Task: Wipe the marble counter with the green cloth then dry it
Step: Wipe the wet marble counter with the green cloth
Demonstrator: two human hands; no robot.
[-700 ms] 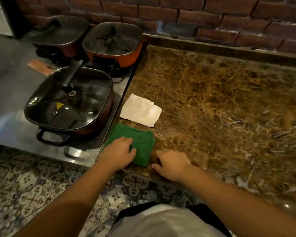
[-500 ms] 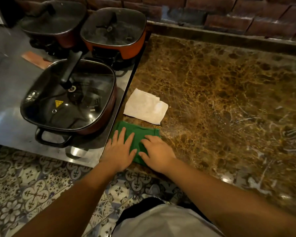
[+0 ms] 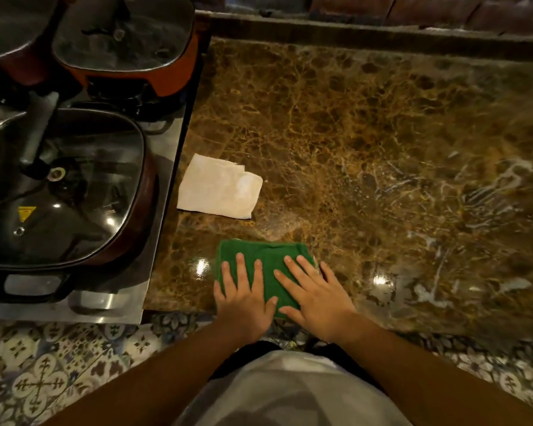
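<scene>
The green cloth [image 3: 266,265] lies folded on the brown marble counter [image 3: 366,155] at its near edge, pinned under 2 flat palms. The left hand [image 3: 243,298] presses its left part, fingers spread and straight; the right hand [image 3: 316,295] covers its right part, fingers splayed, outer fingers reaching past the cloth's edge. Neither hand curls around the fabric. A folded white cloth [image 3: 217,190] rests apart, farther back, beside a lidded square pan [image 3: 59,192]
</scene>
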